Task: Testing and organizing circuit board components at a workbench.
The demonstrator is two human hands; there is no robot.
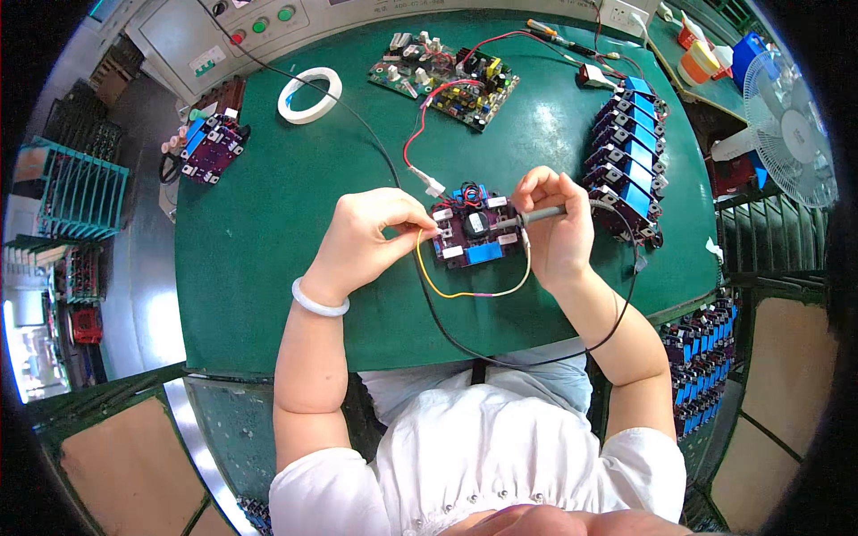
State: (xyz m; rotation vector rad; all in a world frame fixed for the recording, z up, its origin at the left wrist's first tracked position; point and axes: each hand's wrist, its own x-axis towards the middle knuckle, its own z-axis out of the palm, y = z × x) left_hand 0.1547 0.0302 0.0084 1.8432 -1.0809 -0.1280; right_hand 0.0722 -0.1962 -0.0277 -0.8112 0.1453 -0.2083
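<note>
In front of me on the green table lies a small purple circuit board (458, 239) with blue and white blocks and a round black part. My right hand (561, 239) is closed around a grey test probe (542, 214), its tip touching or just above the board's right side. From the probe's front end a thin yellow-and-white wire (460, 295) loops below the board. My left hand (362, 234) pinches this wire's other end at the board's left edge; its tip is hidden by my fingers. A black cable (617, 330) trails from the probe.
Near the board rests a white connector (433, 186) on red wires, leading to a larger circuit board (447, 79). Stacked purple boards (636, 147) stand at the right. Another purple board (213, 147) and a white tape roll (295, 116) lie left. A fan (791, 125) stands far right.
</note>
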